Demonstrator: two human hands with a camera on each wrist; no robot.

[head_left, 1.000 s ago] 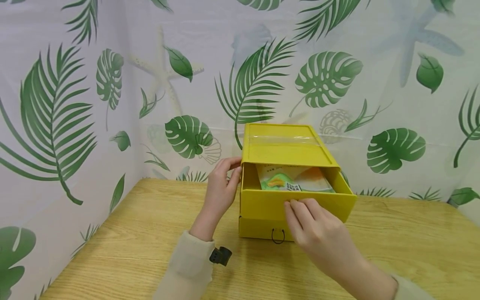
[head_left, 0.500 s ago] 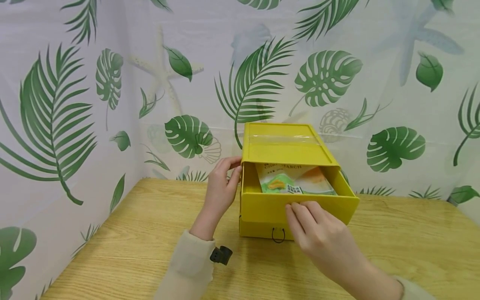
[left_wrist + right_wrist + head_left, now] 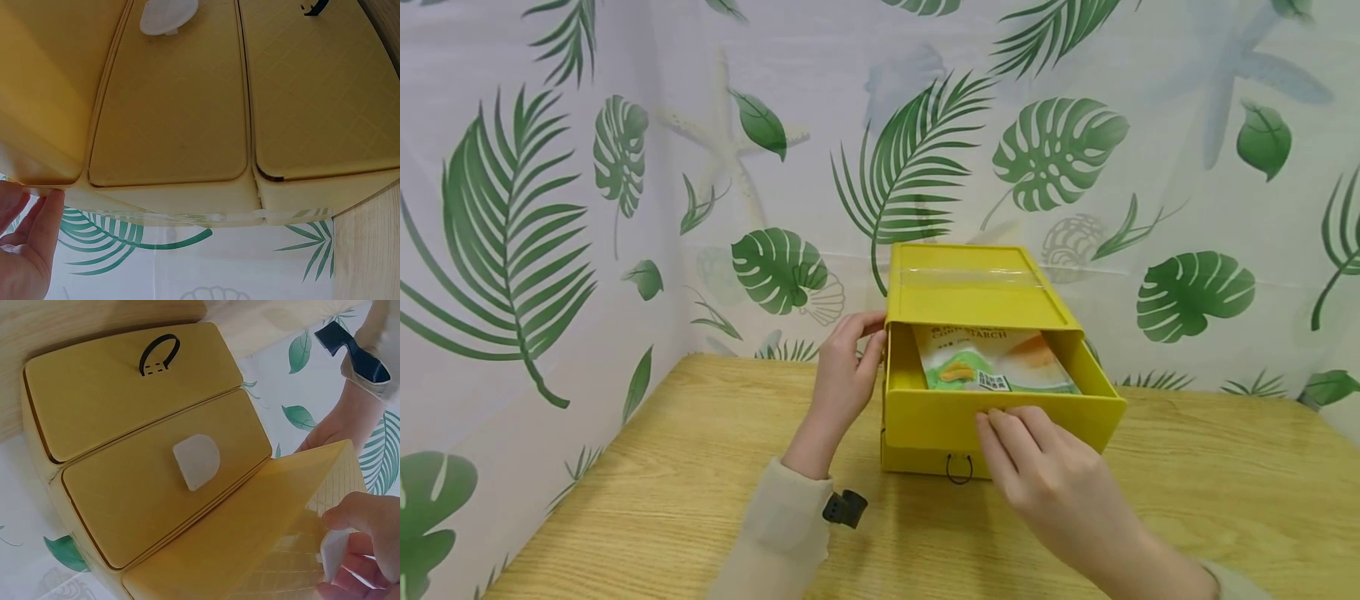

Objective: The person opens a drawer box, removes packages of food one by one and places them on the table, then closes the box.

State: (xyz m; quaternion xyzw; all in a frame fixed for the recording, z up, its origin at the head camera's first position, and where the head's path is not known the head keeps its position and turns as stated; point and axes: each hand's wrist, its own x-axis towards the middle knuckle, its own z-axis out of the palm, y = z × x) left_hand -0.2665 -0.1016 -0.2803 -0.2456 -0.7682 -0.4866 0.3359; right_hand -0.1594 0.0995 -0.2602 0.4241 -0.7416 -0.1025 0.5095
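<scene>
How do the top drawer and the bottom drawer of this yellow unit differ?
The top drawer is pulled partly out, showing a corn starch packet; the bottom drawer is shut, hiding its inside. The top drawer has a white tab handle, gripped by the right hand; the bottom drawer has an untouched black loop handle. Both have yellow fronts.

Facing me, a white sheet [image 3: 820, 50] hangs behind a wood-grain table [image 3: 647, 467] and turns a corner on my left. I can see green palm fronds [image 3: 467, 200] and broad split leaves [image 3: 1172, 296] printed across it, with pale shells [image 3: 1075, 242] and 2 faded starfish, the cream starfish [image 3: 726, 146] left of centre and the bluish starfish [image 3: 1228, 67] high on my right.
</scene>
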